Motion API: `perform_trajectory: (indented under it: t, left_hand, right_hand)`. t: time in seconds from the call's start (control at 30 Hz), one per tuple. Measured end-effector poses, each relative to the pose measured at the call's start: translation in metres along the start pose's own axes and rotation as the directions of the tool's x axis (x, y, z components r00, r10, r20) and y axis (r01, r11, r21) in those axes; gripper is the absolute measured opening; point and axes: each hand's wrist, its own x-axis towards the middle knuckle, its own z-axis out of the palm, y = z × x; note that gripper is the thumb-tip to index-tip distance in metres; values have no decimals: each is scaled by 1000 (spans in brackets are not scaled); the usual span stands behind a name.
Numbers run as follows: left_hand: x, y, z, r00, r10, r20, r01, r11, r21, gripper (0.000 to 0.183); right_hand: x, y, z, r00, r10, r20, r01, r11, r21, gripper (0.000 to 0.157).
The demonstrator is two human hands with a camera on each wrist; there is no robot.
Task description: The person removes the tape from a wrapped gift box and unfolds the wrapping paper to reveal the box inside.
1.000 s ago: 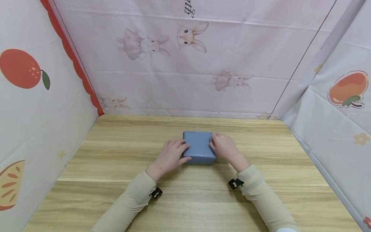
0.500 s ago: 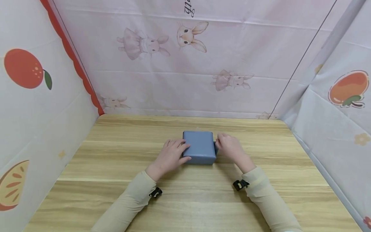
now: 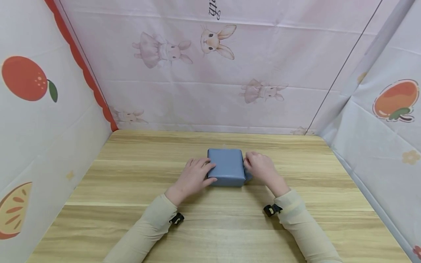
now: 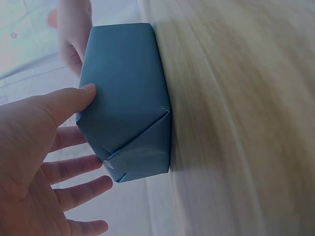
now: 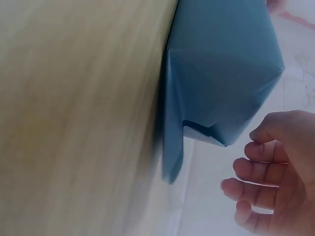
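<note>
There is one blue wrapped box (image 3: 226,163), one wooden table (image 3: 210,233) and two hand grips (image 3: 192,175) (image 3: 261,168). Two beige sleeves (image 3: 144,228) (image 3: 304,226) and two small black wrist devices (image 3: 177,218) (image 3: 272,210) show. Printed cloths (image 3: 289,47) carry two whole fruits (image 3: 24,78) (image 3: 396,98), one fruit slice (image 3: 15,210) and at least four rabbits (image 3: 209,42).

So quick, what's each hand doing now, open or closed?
Left hand: open, touching the blue box.
Right hand: open, loosely curled, holding nothing, near the box's loose flap.
</note>
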Motion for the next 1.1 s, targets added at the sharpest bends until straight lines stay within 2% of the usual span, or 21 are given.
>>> perform_trajectory:
  t: [0.23,0.53,0.67,0.8,0.9,0.97,1.1]
  left_hand:
    - [1,0,0,1000,1,-11,-1,1000,-7,51]
    - [3,-1,-2,1000,-13,-19,12,1000,-18,51]
    - [5,-2,-3,998,-32,-59,30,999,-35,48]
    - [8,-5,-5,987,-83,-134,79,996,-35,41]
    - [12,-7,-6,977,-146,-154,142,989,-42,37]
    - [17,-8,-5,972,-192,-138,188,981,-39,35]
    - [27,-9,-4,959,-279,-50,278,960,-29,41]
  right_hand:
    - [4,-9,-5,999,27,35,-28,999,31,32]
    - [7,-18,-5,992,73,101,-74,997,4,35]
    - [7,-18,-3,990,78,119,-79,997,3,34]
    - [7,-17,0,987,87,132,-90,996,16,35]
    - [8,-17,2,986,90,140,-94,995,25,36]
    - [8,-17,3,986,89,142,-94,995,29,36]
    - [6,-18,2,986,89,141,-95,995,38,35]
